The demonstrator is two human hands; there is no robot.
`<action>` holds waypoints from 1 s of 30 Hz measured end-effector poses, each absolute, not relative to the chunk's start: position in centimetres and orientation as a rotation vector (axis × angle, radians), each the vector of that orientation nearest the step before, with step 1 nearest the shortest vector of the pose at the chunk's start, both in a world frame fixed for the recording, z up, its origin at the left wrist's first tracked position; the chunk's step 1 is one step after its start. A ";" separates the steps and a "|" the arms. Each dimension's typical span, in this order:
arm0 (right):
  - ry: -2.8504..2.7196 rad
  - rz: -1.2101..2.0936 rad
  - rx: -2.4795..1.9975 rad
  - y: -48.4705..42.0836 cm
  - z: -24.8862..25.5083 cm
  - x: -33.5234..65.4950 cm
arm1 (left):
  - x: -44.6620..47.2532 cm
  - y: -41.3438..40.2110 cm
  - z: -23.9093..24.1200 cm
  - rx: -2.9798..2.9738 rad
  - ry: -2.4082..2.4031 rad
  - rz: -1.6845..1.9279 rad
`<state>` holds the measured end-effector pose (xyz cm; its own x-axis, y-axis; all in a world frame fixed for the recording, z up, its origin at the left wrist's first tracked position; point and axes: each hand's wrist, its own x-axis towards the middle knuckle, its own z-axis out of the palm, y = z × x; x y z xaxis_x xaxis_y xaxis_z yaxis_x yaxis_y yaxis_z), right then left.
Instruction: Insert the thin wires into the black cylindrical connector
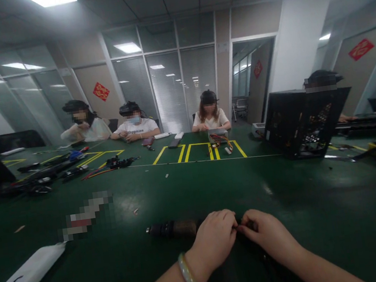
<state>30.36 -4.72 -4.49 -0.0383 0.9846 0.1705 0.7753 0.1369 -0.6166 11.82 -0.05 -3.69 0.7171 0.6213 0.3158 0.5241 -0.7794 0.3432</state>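
Both hands meet at the near edge of the green table. My left hand, with a pale green bangle on its wrist, is curled over a dark cylindrical part that lies across the table and sticks out to the left. My right hand is closed in a pinch against the left one, with dark cables running down beneath it. What the fingertips grip is hidden.
A white flat blade-like piece lies at the near left. Dark parts and red wires are spread at the far left. A black mesh crate stands at the right. Several people sit along the far side, by yellow floor-tape markings.
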 end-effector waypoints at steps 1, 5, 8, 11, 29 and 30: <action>-1.862 0.434 -1.681 -4.8 -4.5 30.2 | 11.8 -0.1 -3.7 2.697 0.914 0.617; -1.868 0.368 -1.611 -5.0 -4.5 29.8 | 11.8 0.0 -3.7 2.710 0.913 0.618; -1.909 0.385 -1.603 -4.8 -4.7 29.5 | 11.7 0.0 -3.9 2.716 0.903 0.623; -1.918 0.349 -1.643 -4.4 -5.0 29.3 | 11.7 0.1 -4.0 2.726 0.901 0.620; -1.521 0.214 -2.123 -7.9 -4.8 44.0 | 10.7 -1.2 -1.7 2.748 0.540 0.721; -1.400 0.220 -2.211 -9.5 -4.4 46.3 | 10.7 -1.1 -1.9 2.752 0.538 0.685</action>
<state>46.27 -9.46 -4.36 0.4551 0.8808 0.1307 0.7981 -0.3384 -0.4986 10.67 -1.10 -1.86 0.8209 0.4094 0.3982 0.2897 -0.8994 0.3274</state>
